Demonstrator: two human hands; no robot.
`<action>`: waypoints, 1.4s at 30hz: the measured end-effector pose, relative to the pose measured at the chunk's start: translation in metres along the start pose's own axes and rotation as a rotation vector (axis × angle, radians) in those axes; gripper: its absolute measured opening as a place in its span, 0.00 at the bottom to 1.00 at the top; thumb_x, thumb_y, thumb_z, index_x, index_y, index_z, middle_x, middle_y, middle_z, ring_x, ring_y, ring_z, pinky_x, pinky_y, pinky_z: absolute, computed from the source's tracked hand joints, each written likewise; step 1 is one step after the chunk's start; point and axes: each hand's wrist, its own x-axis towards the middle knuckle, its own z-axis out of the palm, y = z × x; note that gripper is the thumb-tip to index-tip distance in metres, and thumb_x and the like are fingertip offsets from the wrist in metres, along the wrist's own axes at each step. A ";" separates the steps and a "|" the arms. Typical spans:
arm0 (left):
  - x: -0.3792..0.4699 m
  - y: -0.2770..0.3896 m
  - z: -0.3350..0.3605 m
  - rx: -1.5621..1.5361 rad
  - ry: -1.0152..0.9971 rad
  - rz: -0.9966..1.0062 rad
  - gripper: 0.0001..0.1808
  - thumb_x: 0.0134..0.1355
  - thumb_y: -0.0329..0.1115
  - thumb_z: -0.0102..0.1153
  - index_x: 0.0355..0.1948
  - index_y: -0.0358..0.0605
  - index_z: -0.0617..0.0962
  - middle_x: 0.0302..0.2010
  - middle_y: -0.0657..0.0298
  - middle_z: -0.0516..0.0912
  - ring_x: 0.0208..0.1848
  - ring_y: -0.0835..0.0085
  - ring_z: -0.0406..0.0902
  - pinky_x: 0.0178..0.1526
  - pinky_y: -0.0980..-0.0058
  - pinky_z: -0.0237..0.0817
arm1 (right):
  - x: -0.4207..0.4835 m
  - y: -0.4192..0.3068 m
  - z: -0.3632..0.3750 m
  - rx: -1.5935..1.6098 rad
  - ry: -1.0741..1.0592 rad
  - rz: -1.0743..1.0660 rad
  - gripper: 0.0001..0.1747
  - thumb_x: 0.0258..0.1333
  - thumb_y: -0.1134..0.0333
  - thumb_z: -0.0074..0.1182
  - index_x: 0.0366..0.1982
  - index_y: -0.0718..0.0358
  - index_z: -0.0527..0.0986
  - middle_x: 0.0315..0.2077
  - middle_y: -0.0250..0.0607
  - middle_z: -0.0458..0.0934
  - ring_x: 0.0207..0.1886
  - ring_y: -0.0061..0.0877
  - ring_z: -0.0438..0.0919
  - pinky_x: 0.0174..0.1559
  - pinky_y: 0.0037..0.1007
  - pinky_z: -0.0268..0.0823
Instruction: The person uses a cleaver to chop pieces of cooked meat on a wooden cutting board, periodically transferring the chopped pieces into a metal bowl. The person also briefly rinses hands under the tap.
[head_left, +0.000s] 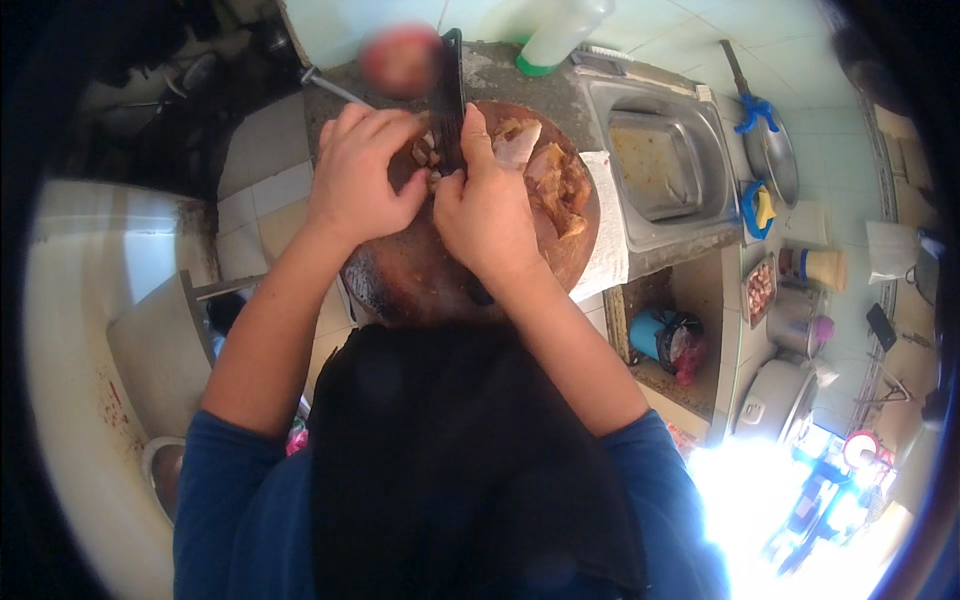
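Observation:
A round wooden chopping board (420, 262) lies before me, darkened at its near left edge. My right hand (487, 202) grips a dark cleaver-like knife (450, 105), its blade pointing away from me. Left of the blade, my left hand (367, 172) bends over the board, thumb and fingers apart around small cut pieces of meat (425, 150). Whether its fingertips touch a piece is hidden. Larger browned meat pieces (559, 184), apparently cooked, rest on the board to the right of my right hand. One paler piece (517, 146) lies nearer the knife.
Behind the board stands a blurred red bowl (401, 60) with contents. A green-based plastic bottle (562, 34) is at the wall. A white cloth (606, 225) lies between board and steel sink (660, 161). A tray of cut meat (760, 290) and a pot (776, 401) stand at right.

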 end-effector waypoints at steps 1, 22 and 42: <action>0.000 0.002 0.000 0.006 0.035 0.025 0.27 0.49 0.40 0.80 0.53 0.48 0.90 0.65 0.64 0.87 0.68 0.55 0.77 0.71 0.52 0.63 | -0.001 0.003 -0.001 0.026 0.014 -0.001 0.44 0.67 0.71 0.54 0.83 0.65 0.62 0.32 0.68 0.87 0.38 0.65 0.88 0.48 0.60 0.82; 0.002 -0.014 0.004 -0.089 0.088 0.135 0.06 0.53 0.28 0.69 0.33 0.48 0.89 0.49 0.68 0.93 0.57 0.59 0.83 0.61 0.56 0.66 | 0.000 -0.005 -0.021 0.122 0.158 -0.127 0.43 0.65 0.75 0.56 0.80 0.74 0.63 0.29 0.67 0.86 0.33 0.61 0.88 0.45 0.56 0.82; 0.036 0.035 0.051 0.088 -0.206 -0.010 0.11 0.72 0.36 0.61 0.50 0.41 0.79 0.51 0.49 0.83 0.59 0.44 0.79 0.64 0.45 0.71 | -0.082 0.063 -0.093 0.842 0.317 0.177 0.44 0.74 0.83 0.48 0.88 0.62 0.57 0.43 0.38 0.87 0.27 0.16 0.78 0.29 0.24 0.75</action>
